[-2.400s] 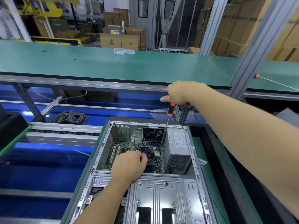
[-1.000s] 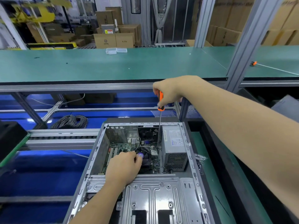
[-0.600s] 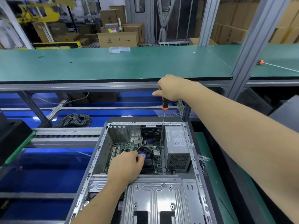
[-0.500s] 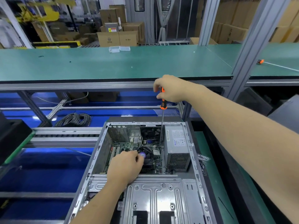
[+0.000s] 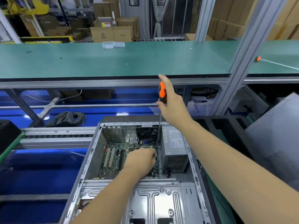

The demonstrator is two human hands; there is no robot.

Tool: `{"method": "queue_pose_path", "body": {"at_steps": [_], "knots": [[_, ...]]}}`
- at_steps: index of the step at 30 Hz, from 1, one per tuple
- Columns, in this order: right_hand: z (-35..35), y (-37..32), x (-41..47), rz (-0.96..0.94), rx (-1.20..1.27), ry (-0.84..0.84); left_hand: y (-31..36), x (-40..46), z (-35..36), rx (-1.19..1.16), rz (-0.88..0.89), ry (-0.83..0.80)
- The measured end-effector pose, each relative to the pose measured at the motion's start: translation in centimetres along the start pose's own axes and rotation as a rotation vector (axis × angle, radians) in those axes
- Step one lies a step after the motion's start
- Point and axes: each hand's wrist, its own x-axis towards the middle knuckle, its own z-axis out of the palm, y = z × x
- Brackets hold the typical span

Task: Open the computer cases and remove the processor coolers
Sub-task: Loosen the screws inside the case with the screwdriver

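Note:
An open grey computer case (image 5: 95, 143) lies on its side in front of me, its green motherboard (image 5: 113, 160) exposed. My left hand (image 5: 140, 160) reaches inside and rests over the processor cooler, which it hides; I cannot tell whether its fingers hold it. My right hand (image 5: 169, 102) holds an orange-and-black screwdriver (image 5: 162, 92) upright above the case. The long shaft (image 5: 158, 131) runs down between the cooler area and the grey power supply (image 5: 174, 147). The tip is hidden.
A green bench top (image 5: 113, 60) runs across behind the case, with a clear plastic box (image 5: 108, 45) and a second screwdriver (image 5: 258, 59) at the right. A removed side panel (image 5: 278, 151) leans at the right. Coiled cables (image 5: 69, 118) lie on the lower blue level.
My right hand's grip on the screwdriver handle has shifted, so more of the handle shows above the fingers. My left hand has stayed over the cooler. The camera has moved slightly.

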Motion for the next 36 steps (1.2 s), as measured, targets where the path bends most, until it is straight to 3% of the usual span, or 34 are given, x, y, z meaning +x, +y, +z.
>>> {"method": "queue_pose_path", "body": {"at_steps": [5, 8, 10, 13, 17, 19, 21, 25, 28, 31, 36], "knots": [[-0.4, 0.3, 0.2, -0.044, 0.007, 0.009, 1.3, 1.3, 2.0, 0.199, -0.048, -0.266], [-0.9, -0.1, 0.4, -0.039, -0.003, 0.032, 0.4, 1.5, 2.4, 0.097, -0.12, -0.292], [-1.6, -0.7, 0.7, -0.035, -0.015, 0.036, 0.1, 1.6, 2.6, -0.048, -0.133, -0.249], [-3.0, -2.1, 1.4, -0.058, -0.025, 0.053, -0.4, 1.9, 2.8, -0.462, -0.236, -0.116], [-5.4, -5.2, 2.6, -0.099, -0.002, 0.133, -1.5, 2.8, 2.1, -1.12, -0.605, 0.04], [-6.4, -6.8, 3.1, -0.11, 0.049, 0.156, -1.8, 2.8, 1.7, -1.531, -0.776, -0.012], [-7.1, -7.9, 3.5, -0.102, 0.105, 0.169, -1.9, 2.5, 1.5, -1.767, -0.84, -0.129], [-7.0, -8.6, 3.3, -0.079, 0.161, 0.188, -1.8, 1.6, 0.6, -1.938, -0.763, -0.336], [-6.9, -8.8, 2.8, -0.095, 0.123, 0.204, -1.9, 1.0, -0.1, -1.959, -0.719, -0.399], [-7.4, -9.6, 2.6, -0.097, 0.147, 0.233, -2.0, 0.7, -0.8, -2.011, -0.767, -0.359], [-8.3, -10.9, 2.4, -0.146, 0.11, 0.31, -3.4, 0.3, -2.6, -2.096, -0.832, -0.124]]}}
